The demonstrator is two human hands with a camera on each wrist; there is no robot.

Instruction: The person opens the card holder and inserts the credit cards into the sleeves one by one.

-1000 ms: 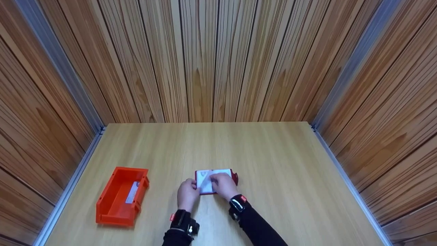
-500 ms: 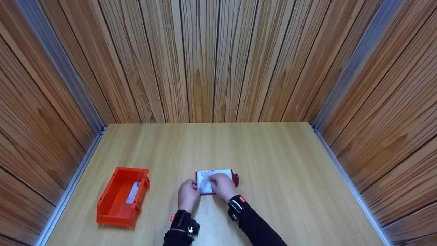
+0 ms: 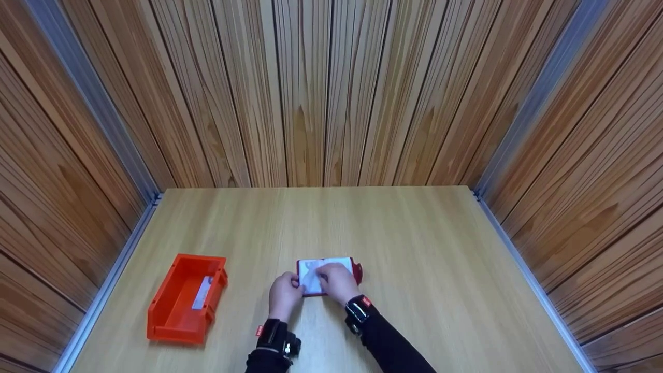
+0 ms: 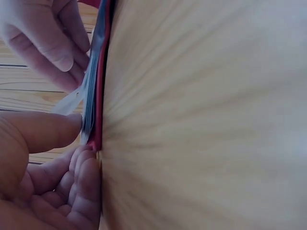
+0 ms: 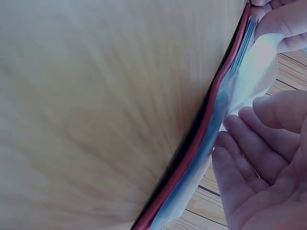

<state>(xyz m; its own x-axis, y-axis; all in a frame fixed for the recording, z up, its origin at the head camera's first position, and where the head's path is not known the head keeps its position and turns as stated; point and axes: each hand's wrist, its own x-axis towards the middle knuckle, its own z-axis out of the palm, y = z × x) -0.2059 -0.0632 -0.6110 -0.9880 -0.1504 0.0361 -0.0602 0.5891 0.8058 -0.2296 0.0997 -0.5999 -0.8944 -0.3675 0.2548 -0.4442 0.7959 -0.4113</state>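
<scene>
A card holder (image 3: 311,286) with a red cover and a stack of clear sleeves lies on the table, its red end flap (image 3: 357,273) to the right. My left hand (image 3: 285,296) holds its lower left corner; in the left wrist view the thumb presses the sleeve edges and the curled fingers sit by the red cover (image 4: 100,96). Above the stack, my right hand (image 3: 340,282) pinches a lifted translucent sleeve (image 5: 256,67) between thumb and fingertips, its palm partly turned up in the right wrist view. In the head view, the right hand hides part of the holder.
An orange plastic bin (image 3: 178,295) with a white label (image 3: 202,292) inside stands on the table (image 3: 404,233) at the left. Wood-plank walls (image 3: 300,93) with metal corner strips enclose the back and both sides.
The lifted sleeve's outline over the holder has shifted slightly under the right hand. Both hands, the holder and the bin stay nearly in place.
</scene>
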